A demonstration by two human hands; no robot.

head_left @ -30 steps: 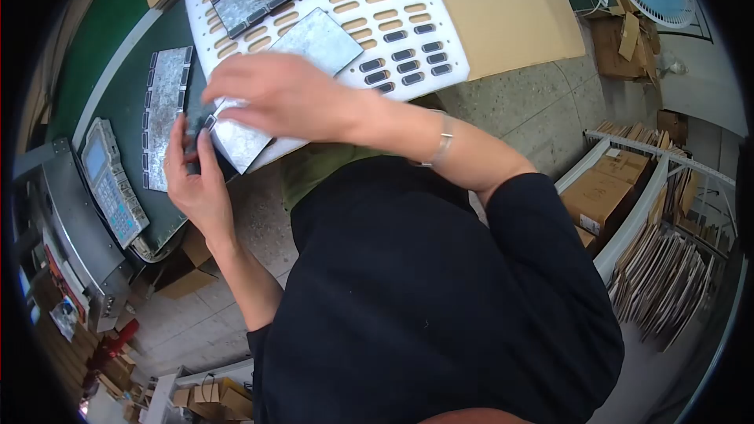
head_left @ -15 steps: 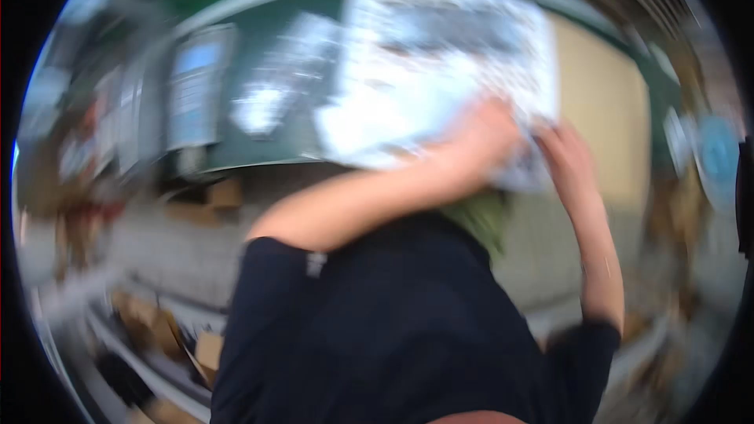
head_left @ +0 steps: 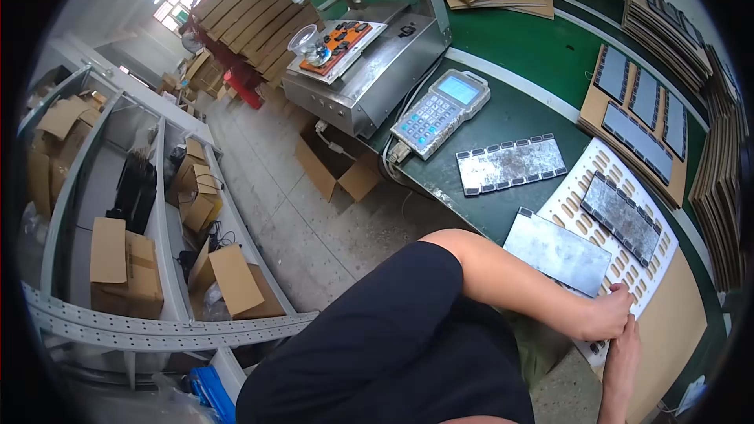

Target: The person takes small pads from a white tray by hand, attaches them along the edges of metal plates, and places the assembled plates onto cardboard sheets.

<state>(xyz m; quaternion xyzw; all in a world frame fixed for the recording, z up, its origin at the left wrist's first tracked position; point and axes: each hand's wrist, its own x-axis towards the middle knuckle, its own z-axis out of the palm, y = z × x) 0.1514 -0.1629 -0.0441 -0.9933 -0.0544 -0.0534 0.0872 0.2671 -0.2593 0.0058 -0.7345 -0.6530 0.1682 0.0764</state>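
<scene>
White tray [head_left: 666,248]: slotted, beneath both hands.
Plain plate [head_left: 558,251]: partly on tray, mostly bare, apparently unfinished.
Edged plates [head_left: 510,163]: apparently finished, one on tray, one beside it.
Left hand [head_left: 606,316], right hand [head_left: 625,347]: close together over tray, fingers curled; cannot tell what they grasp.

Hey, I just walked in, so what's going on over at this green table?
Someone is working with both bare hands together at the near part of a slotted white tray. The left hand and right hand meet there; what's in their grip can't be made out. A mostly bare plate lies beside the left forearm. One plate edged with dark pieces lies on the tray, another on the table.
</scene>
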